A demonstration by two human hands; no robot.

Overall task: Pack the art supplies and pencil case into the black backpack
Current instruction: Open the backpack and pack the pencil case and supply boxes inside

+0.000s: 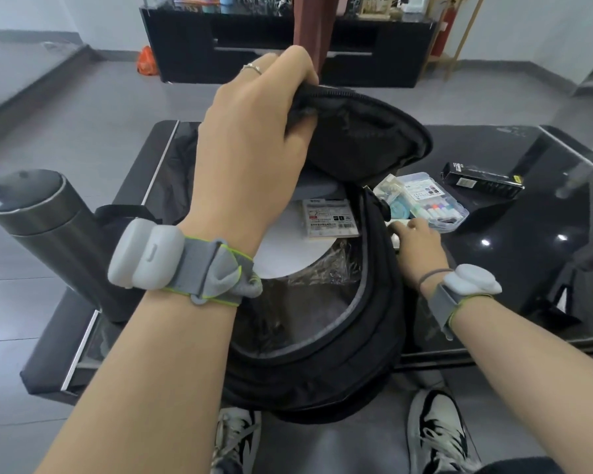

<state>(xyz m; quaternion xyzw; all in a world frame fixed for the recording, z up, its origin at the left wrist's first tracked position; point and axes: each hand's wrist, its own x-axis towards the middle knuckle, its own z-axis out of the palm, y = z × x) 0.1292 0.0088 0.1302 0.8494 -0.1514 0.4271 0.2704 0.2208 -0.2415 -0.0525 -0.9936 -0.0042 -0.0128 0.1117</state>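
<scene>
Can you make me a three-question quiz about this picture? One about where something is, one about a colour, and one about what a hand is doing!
1. Where is the clear marker box?
A. on the table, right of the backpack
B. on the floor
C. inside the flask

2. What colour is the backpack?
A. red
B. black
C. yellow

3. What is the left hand doing?
A. lying flat
B. waving
C. gripping the backpack flap

Answers: 1 A, it sits on the dark table. 2 B, its fabric is black. 3 C, the fingers pinch the flap, holding it open.
</scene>
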